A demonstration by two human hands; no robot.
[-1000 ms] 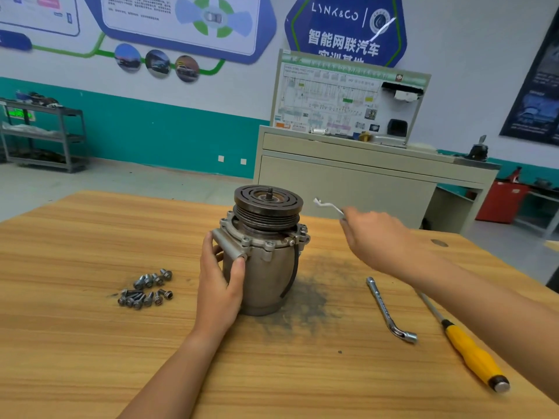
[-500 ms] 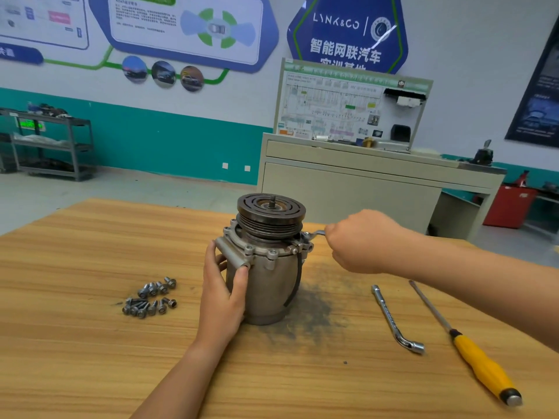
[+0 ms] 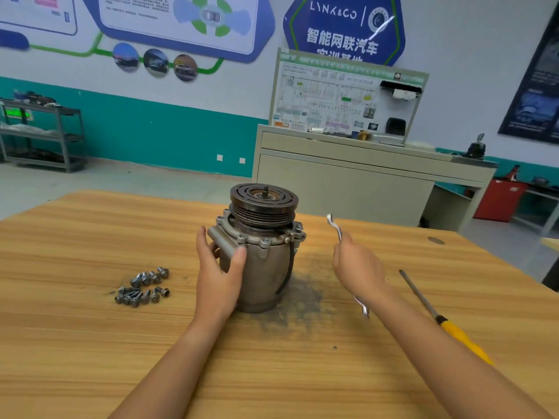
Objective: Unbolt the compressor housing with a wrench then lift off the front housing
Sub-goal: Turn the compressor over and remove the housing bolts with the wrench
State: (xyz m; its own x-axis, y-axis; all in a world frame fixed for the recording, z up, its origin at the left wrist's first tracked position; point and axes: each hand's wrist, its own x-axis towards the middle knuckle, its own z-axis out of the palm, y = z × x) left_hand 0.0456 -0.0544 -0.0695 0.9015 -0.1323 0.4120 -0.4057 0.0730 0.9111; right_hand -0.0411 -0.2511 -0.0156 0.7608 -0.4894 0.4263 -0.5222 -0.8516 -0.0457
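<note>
A wooden table (image 3: 90,343) with streaky grain carries the work. The compressor (image 3: 266,267) stands upright on it, pulley end up, in a dark greasy smear (image 3: 305,300) that spreads to its right. Left of the compressor lies a small heap of loose bolts (image 3: 143,287). Well to its right lies a screwdriver (image 3: 462,337) with a yellow handle, partly behind the right forearm.

Beyond the compressor, off the table, a pale cabinet (image 3: 348,182) carries a wiring training board (image 3: 341,98). The wall behind has a teal lower band and blue posters. Far left of the compressor stands a grey metal shelf rack (image 3: 45,137); far right, a red cabinet (image 3: 496,201).

The left hand (image 3: 217,276) holds the compressor's left side, its grip wrapped round the body with the thumb on the front just under the flange. The right hand (image 3: 358,267) is near the compressor's right side but apart from it, its grip curled round a wrench (image 3: 334,226) whose free end points up. A sliver of bright metal (image 3: 364,309) shows under the right wrist; whether it is that wrench's other end or another tool, I cannot tell.

Half a second ago the wrench was at the right side of the flange with the fist close against it. Now it has come away from the flange. The left hand and the bolts are as before.
</note>
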